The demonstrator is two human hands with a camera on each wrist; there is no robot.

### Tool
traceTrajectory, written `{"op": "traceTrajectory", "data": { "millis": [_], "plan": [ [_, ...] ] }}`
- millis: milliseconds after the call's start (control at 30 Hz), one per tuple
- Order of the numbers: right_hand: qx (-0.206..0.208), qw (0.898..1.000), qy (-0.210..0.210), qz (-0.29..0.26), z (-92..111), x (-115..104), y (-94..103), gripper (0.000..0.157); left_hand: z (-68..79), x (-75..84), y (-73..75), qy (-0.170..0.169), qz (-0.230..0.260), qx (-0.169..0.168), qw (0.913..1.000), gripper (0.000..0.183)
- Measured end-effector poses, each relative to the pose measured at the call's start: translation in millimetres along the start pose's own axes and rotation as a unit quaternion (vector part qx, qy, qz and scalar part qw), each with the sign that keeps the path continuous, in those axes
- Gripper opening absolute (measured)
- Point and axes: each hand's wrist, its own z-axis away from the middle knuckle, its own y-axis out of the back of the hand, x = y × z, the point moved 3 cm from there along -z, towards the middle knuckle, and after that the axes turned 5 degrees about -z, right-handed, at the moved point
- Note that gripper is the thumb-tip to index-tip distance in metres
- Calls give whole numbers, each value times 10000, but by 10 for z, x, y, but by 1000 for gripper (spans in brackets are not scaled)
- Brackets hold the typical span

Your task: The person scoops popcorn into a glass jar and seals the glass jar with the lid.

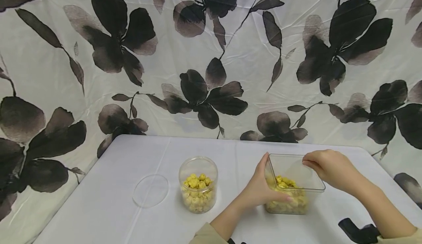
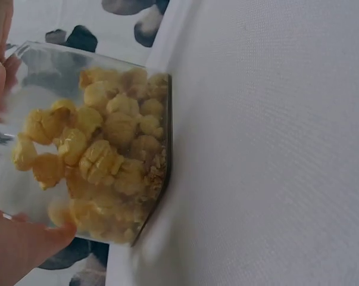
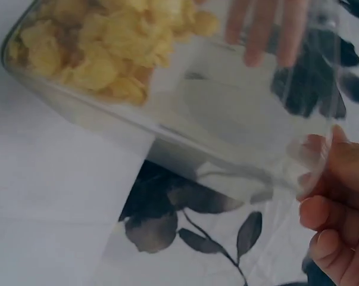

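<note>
A clear square container (image 1: 316, 200) with yellow popcorn (image 2: 96, 161) in its lower part stands on the table's right side. My left hand (image 1: 260, 191) grips its left side, thumb on the near wall and fingers on the far side. At the top rim, my right hand (image 1: 333, 169) pinches the wall between thumb and fingers. In the right wrist view the popcorn (image 3: 102, 47) shows through the clear wall, with fingertips of the left hand (image 3: 265, 27) behind it. Whether a lid lies on the container I cannot tell.
Left of the hands stands a round clear jar (image 1: 198, 200) of yellow popcorn. A clear round lid (image 1: 151, 191) lies flat on the white table (image 1: 108, 207) further left. A floral cloth (image 1: 211, 53) hangs behind the table's far edge.
</note>
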Motion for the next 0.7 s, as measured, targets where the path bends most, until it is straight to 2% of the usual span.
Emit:
{"op": "traceTrajectory", "data": {
  "millis": [100, 200, 400, 500, 633, 700],
  "plan": [
    [-204, 9984, 208, 480, -42, -49, -102, 9, 0, 2, -14, 17, -89, 65, 9999, 119],
    [-383, 9976, 290, 500, -79, -59, -191, 13, -1, 6, -8, -25, -176, 118, 9998, 118],
    [-886, 9958, -151, -148, -134, -55, -260, 19, -6, -5, 1, -146, -354, 211, 9990, 118],
    [-973, 9937, -417, -381, -156, -43, -251, 24, -5, -9, 0, -220, -425, 279, 9985, 117],
    [-1139, 9879, -675, -808, -175, 2, -216, 28, -8, -8, 0, -251, -506, 321, 9979, 117],
    [-1291, 9818, -839, -1111, -188, 22, -197, 25, -16, -4, 3, -271, -531, 343, 9976, 118]
  ]
}}
